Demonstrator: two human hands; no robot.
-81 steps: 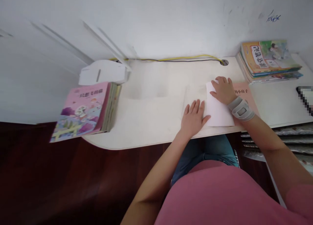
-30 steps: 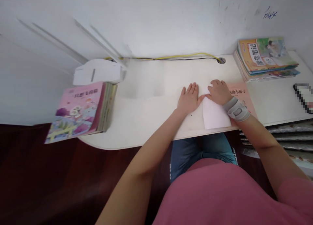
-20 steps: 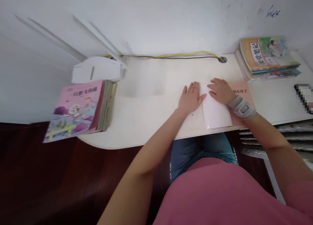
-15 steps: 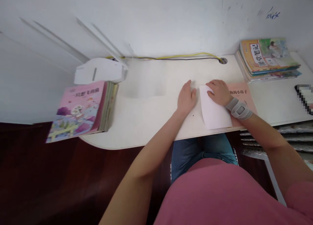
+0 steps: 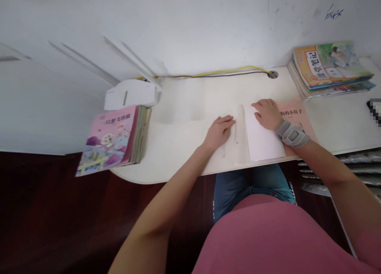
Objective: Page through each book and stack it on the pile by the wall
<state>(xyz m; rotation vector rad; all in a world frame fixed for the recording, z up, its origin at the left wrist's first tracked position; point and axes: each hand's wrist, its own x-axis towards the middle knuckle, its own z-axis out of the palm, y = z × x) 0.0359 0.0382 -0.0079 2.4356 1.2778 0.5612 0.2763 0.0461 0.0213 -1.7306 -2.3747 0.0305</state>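
Paper sheet (image 5: 263,143): white, thin, rectangular, flat at near edge of pale matte surface (image 5: 184,147) | right hand (image 5: 268,114): spread wide, pressing it | left hand (image 5: 218,132): loosely curled just beside, empty | white wall (image 5: 190,24), dark floor (image 5: 44,218).

View: one head-worn camera, above the near edge of the desk (image 5: 178,147).
Facing: forward and steeply down, toward the wall (image 5: 190,24) behind the far edge.
Nearness: arm's length; left hand (image 5: 218,130) and right hand (image 5: 268,113) lie mid-frame, right of centre.
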